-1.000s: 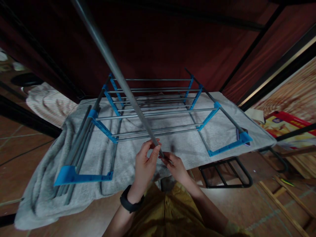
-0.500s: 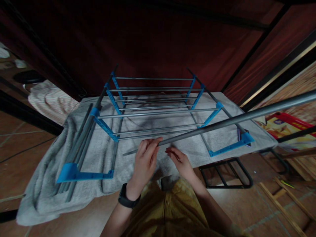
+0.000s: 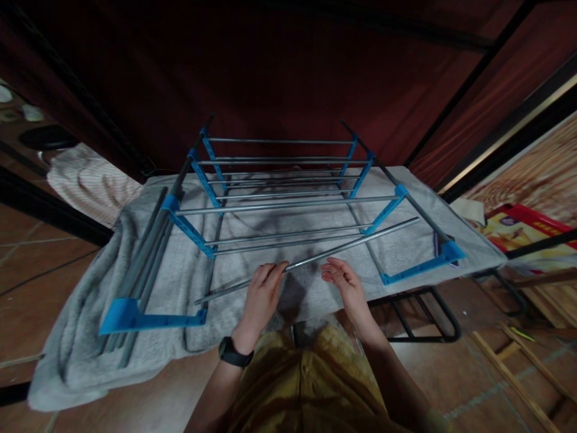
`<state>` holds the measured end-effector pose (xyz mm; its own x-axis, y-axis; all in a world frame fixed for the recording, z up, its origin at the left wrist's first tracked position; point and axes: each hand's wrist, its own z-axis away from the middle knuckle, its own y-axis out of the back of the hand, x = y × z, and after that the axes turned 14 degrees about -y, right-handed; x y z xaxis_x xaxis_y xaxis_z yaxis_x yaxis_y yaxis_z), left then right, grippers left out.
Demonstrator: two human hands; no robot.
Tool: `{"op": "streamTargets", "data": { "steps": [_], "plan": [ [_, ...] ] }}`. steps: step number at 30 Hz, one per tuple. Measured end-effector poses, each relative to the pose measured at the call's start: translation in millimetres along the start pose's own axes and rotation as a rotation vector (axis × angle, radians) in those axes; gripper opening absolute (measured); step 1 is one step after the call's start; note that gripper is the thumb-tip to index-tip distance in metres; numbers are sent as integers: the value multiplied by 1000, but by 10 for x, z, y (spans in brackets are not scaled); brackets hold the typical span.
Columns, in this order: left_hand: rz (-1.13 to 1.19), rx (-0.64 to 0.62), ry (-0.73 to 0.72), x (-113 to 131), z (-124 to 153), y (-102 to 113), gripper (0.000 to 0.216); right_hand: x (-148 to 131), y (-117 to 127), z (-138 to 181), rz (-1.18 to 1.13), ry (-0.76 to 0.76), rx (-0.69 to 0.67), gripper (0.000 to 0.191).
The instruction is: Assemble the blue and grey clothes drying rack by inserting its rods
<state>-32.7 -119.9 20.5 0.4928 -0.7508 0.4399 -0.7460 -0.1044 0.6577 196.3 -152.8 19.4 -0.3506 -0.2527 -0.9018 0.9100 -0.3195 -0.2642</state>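
Observation:
My left hand (image 3: 262,294), with a black watch on its wrist, pinches a long thin grey metal rod (image 3: 356,243) near the rod's middle. The rod lies almost flat, running from lower left to upper right above the grey towel (image 3: 76,337). My right hand (image 3: 346,284) hovers just right of the left one, fingers spread, close under the rod and holding nothing. Behind the hands lies a shelf rack (image 3: 279,198) of grey bars joined by blue plastic brackets. One blue bracket (image 3: 135,316) sits at the front left, another (image 3: 428,264) at the front right.
Several loose grey rods (image 3: 148,252) lie along the towel's left side. A black metal frame (image 3: 415,316) stands low at the right, beyond the table edge. A red printed box (image 3: 518,231) and wooden slats (image 3: 518,373) lie on the floor at right. Dark red curtain behind.
The rod swung from pointing up past the camera down to the right, then came down nearly flat over the towel. My right hand let go of it and opened.

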Motion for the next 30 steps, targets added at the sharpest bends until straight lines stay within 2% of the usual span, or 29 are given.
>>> {"op": "streamTargets", "data": {
  "steps": [4, 10, 14, 22, 30],
  "plan": [
    [-55, -62, -11, -52, 58, -70, 37, 11, 7, -10, -111, -35, 2, 38],
    [-137, -169, -27, -119, 136, -197, 42, 21, 46, -30, -229, -83, 2, 28],
    [-174, -257, -16, -112, 154, -261, 42, 64, 101, -69, -298, -120, 17, 29],
    [-199, -421, 15, -69, 183, -375, 51, 285, 227, -208, -389, -179, 59, 23],
    [-279, -478, 65, -267, 338, -413, 47, 524, 432, -354, -435, -245, 161, 23]
  ]
}}
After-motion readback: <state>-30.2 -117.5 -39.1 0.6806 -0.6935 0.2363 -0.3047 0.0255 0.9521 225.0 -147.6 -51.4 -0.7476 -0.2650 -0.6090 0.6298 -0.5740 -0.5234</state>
